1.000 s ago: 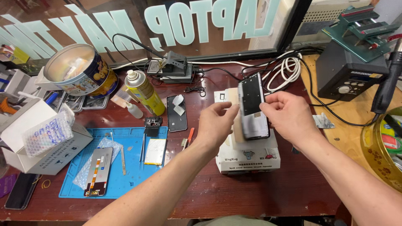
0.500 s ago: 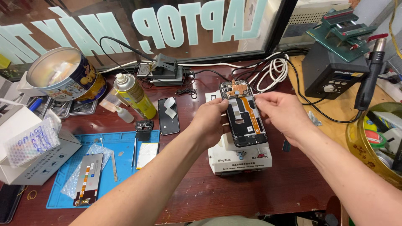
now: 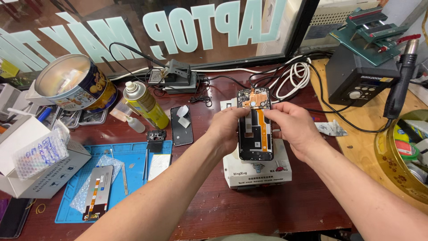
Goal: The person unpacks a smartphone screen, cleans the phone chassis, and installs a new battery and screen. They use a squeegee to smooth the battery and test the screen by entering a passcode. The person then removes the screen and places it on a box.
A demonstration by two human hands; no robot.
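Observation:
An opened phone (image 3: 255,129) with its back off, showing an orange flex strip and copper shield, lies on a white box-shaped device (image 3: 257,172) at the middle of the bench. My left hand (image 3: 228,127) grips the phone's left edge. My right hand (image 3: 292,127) grips its right edge, with fingertips over the upper part. Both hands press the phone flat on the device's top.
A blue work mat (image 3: 133,158) at the left carries a phone screen (image 3: 97,192) in bubble wrap, tweezers and small parts. A yellow spray can (image 3: 145,105), a round tin (image 3: 73,87), white boxes (image 3: 38,172), a black phone back (image 3: 182,126), cables (image 3: 294,76) and a hot-air station (image 3: 363,80) surround.
The phone was held up on edge a second ago. It has since been turned internals-up and laid flat on the white device, with both hands following it down.

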